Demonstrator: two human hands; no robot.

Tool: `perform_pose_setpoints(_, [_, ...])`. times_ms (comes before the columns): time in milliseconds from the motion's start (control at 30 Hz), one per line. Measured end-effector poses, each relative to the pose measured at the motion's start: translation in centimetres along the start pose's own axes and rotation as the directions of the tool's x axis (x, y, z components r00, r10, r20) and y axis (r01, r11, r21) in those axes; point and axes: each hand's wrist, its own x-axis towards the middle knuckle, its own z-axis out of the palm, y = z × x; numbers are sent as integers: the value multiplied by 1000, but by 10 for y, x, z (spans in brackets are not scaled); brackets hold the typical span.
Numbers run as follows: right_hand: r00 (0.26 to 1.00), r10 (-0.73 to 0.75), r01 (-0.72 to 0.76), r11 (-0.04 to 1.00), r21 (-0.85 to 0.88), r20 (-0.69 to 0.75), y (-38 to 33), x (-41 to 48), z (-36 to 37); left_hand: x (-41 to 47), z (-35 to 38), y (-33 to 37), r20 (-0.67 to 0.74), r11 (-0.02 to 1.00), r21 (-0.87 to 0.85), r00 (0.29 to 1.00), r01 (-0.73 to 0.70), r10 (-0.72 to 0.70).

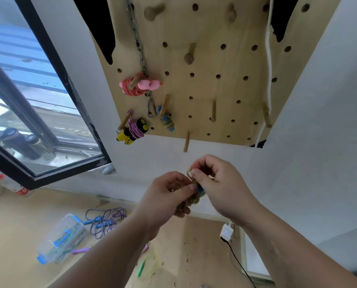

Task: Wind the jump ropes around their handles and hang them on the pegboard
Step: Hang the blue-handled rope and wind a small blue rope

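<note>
Bare L hand (167, 194), R hand (219, 183)

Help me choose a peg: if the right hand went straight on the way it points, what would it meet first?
Probably the bare wooden peg at the bottom edge of the pegboard, up and left of the right hand; depth is unclear.

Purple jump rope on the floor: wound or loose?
Loose. The purple jump rope lies spread in tangled loops on the floor, beside the clear box.

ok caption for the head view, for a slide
Left hand and right hand grip a wound jump rope below a pegboard holding three more.
</note>
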Motion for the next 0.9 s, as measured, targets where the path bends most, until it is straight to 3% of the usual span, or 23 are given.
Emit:
perform_pose_setpoints(167, [1000, -10, 14, 972, 234, -21, 3, 20, -23, 14, 21, 15, -124, 998, 47, 991, -46, 52])
perform_pose_setpoints(400, [999, 45, -30, 874, 484, -20, 11, 52, -23, 32, 46, 25, -285, 971, -113, 943, -209, 170])
perform_pose_setpoints(533, [999, 39, -46, 867, 496, 25, 6, 68, -18, 40, 33, 32, -295, 964, -108, 934, -242, 201])
perform_pose_setpoints(667, [998, -46, 26, 904, 427, 37, -10, 88, -14, 56, 12, 42, -362, 949, 5, 884, -314, 295])
perform_pose_setpoints(900, [992, -112, 123, 942, 314, -53, -60, 133, 4, 93, -49, 86, -271, 880, 90, 839, -465, 471])
